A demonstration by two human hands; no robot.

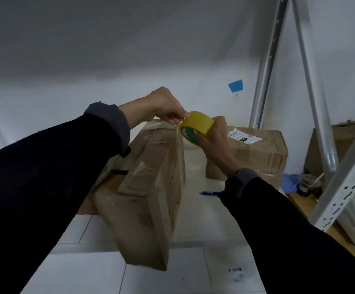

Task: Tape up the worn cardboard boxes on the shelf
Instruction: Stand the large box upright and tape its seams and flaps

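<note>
Left hand point(163, 107) grip pinches tape end at yellow tape roll point(196, 127). Right hand point(213, 141) grip curls round roll. Worn cardboard box point(151, 187) on white shelf point(199, 219) directly below both grips. Second box point(257, 153) right, behind right grip; blue pen point(209, 193) just below it.

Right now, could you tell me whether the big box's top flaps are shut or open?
Shut: the big box shows its flaps lying flat under clear tape, none lifted.
</note>
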